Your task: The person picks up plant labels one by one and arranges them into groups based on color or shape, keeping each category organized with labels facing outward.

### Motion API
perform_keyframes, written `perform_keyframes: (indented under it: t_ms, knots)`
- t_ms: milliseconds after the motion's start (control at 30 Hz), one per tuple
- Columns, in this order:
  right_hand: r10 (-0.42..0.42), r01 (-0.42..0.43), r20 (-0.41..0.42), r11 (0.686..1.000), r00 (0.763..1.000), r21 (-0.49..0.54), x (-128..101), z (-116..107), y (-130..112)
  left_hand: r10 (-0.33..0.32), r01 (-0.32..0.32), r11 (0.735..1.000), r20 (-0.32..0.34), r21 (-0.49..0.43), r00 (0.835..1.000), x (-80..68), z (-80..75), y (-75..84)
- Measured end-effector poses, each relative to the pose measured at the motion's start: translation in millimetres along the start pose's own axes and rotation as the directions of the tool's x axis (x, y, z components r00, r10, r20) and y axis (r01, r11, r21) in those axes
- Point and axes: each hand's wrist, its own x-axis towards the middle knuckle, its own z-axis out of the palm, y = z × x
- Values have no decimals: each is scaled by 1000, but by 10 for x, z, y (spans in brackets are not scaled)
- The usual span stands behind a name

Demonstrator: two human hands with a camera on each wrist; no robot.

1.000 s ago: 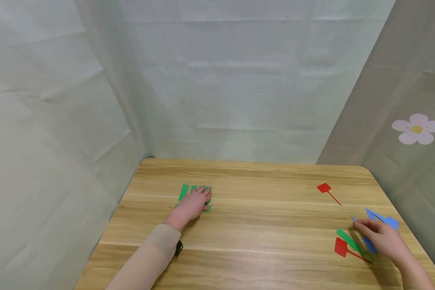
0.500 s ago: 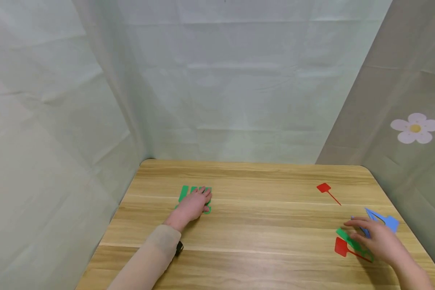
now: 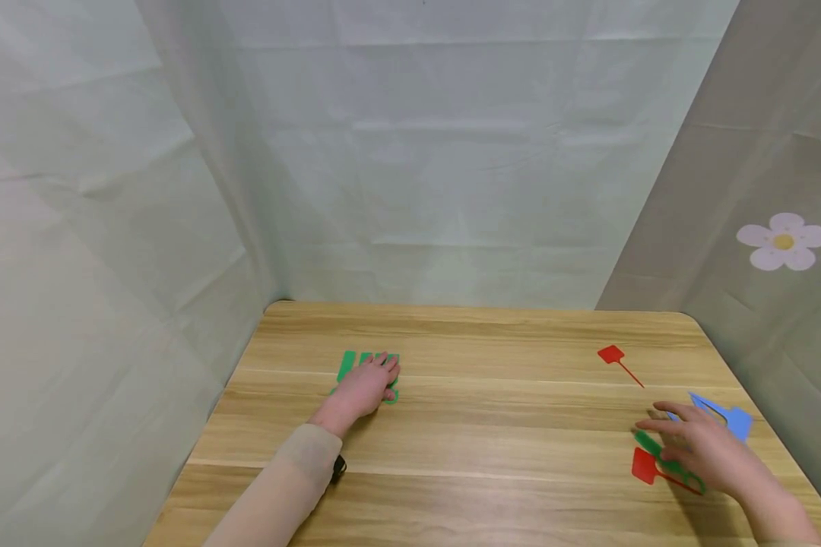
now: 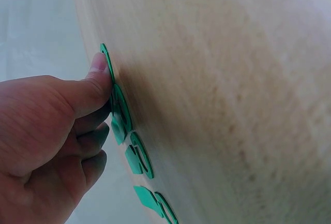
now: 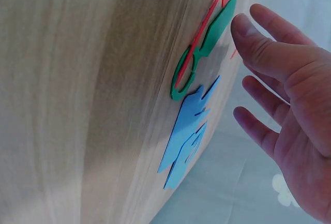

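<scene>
Two hands over coloured tags on a wooden table [image 3: 492, 425].

The left hand [image 3: 362, 387] lies on a row of green tags [image 3: 347, 363], its fingers [image 4: 93, 87] bent down and pressing them flat; tag ends poke out beyond the fingertips. The right hand [image 3: 705, 450] hovers with fingers [image 5: 269, 53] spread and straight, holding nothing: a green tag [image 5: 207, 40] crossed with a red tag [image 3: 645, 466] lies just under the fingertips, blue tags [image 5: 189, 125] beneath the palm. Another red tag [image 3: 614, 355] lies well beyond the fingertips.

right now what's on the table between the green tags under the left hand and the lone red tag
Nothing: in the head view the table is bare wood between the green tags under the left hand and the lone red tag.
</scene>
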Motion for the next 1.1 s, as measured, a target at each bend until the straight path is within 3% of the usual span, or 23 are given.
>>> perform_keyframes:
  t_ms: [200, 433, 700, 1100]
  knots:
    - [33, -27, 89, 998, 995, -62, 55, -11, -11, 2, -2, 1000, -8, -8, 1000, -14, -5, 2]
    - [56, -43, 80, 987, 995, -152, 67, 24, -45, -3, 3, 1000, -15, -15, 1000, -14, -12, 1]
    - [66, -57, 67, 990, 996, -132, 92, 29, -51, 0, 0, 1000, -1, 2, 1000, -13, -38, 13]
    - [157, -139, 188, 985, 970, -103, 279, -20, -87, -13, 13, 1000, 3, -17, 1000, -10, -3, 30]
